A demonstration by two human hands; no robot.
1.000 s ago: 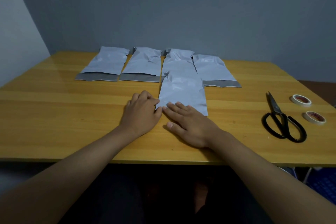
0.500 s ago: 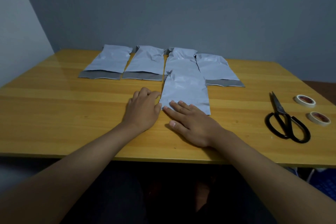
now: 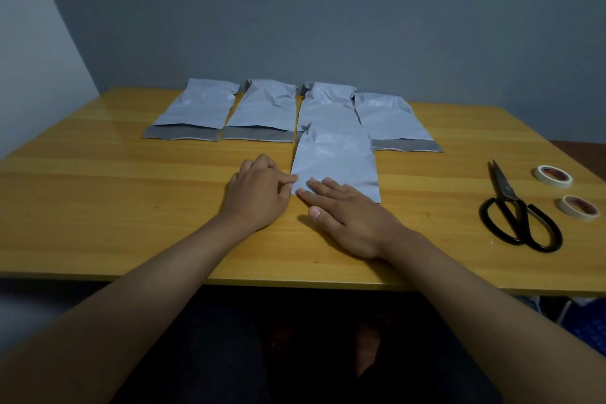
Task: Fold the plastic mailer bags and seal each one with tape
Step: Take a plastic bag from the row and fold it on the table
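Near bag: I see a grey mailer bag (image 3: 334, 161) lying flat mid-table, its far end overlapping the row behind it.
Left hand: my left hand (image 3: 259, 198) sits at the bag's near left corner, fingers curled together, thumb and fingertips pinching that corner's edge.
Right hand: my right hand (image 3: 347, 216) lies flat, palm down, fingers spread; its fingertips (image 3: 313, 181) press the bag's near edge, while the palm rests on the table.
Row of bags: four more bags lie side by side behind: far left (image 3: 196, 108), next (image 3: 265, 110), third (image 3: 328, 102) partly under the near bag, and right (image 3: 390, 121). Three show open dark flaps toward me; the third's flap I cannot see.
Scissors: black-handled scissors (image 3: 515, 210) lie shut, right of the bags, well apart, blades pointing away.
Tape: two rolls lie just right of the scissors, one farther (image 3: 554, 175), one nearer (image 3: 578, 207).
Table: yellow wooden table (image 3: 98, 207), set against a grey wall.
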